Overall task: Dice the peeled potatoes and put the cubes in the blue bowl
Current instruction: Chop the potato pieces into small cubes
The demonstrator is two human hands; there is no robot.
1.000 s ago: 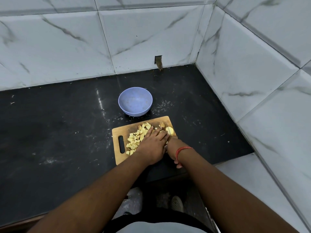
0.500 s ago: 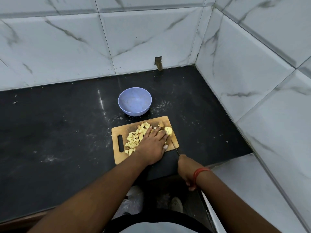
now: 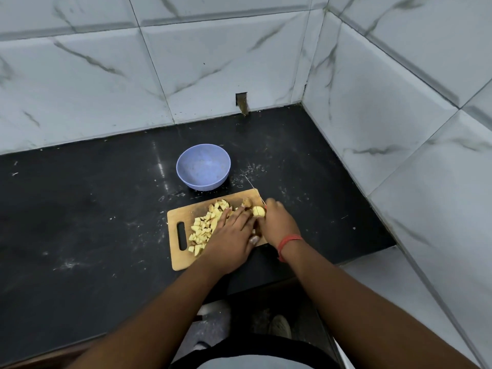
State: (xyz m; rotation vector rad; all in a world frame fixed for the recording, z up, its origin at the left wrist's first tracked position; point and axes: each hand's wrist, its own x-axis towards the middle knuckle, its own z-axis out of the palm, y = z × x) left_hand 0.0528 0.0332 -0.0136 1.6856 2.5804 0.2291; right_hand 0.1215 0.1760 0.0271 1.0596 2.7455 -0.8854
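both hands meet over the right part of the wooden cutting board [image 3: 183,217], a little below the middle of the frame. the left hand [image 3: 234,235] lies flat with straight fingers, pressing down on the potato under it; most of that potato is hidden by the hand, so its shape is hard to tell. the right hand [image 3: 277,222] is curled around the handle of a knife [image 3: 255,188]; the handle itself is covered by the fingers. only a thin line of the blade shows, and it points away from the person, slanting toward the upper left, out past the far edge of the board. one pale yellow potato piece [image 3: 258,211] is visible between the two hands, just beside the blade. a red thread band [image 3: 288,242] goes around the right wrist.

the potato cubes [image 3: 206,226] lie in a loose pile on the middle of the board, partly covered by the left fingers. the long side of the board runs left to right, slightly tilted, with the handle slot at the left end. the blue bowl [image 3: 186,166] stands upright on the black counter [image 3: 80,209] just beyond the board, apart from it; no cubes can be seen inside.

at the bottom of the frame the person's body is cut off.
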